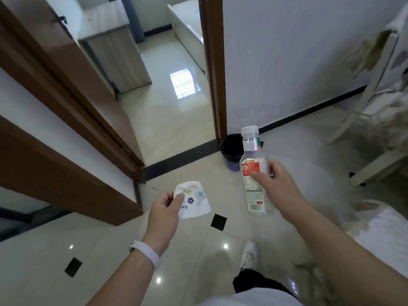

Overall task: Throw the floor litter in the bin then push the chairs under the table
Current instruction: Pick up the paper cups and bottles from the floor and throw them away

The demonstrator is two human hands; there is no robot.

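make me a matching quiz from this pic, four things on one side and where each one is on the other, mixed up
Things:
1. bottle
2. cup
3. bin
4. wristband

Places:
a. on the left wrist
b. held in the right hand
c. standing by the door frame
d. pinched in the left hand

Pairs: 1-b, 2-d, 3-c, 4-a
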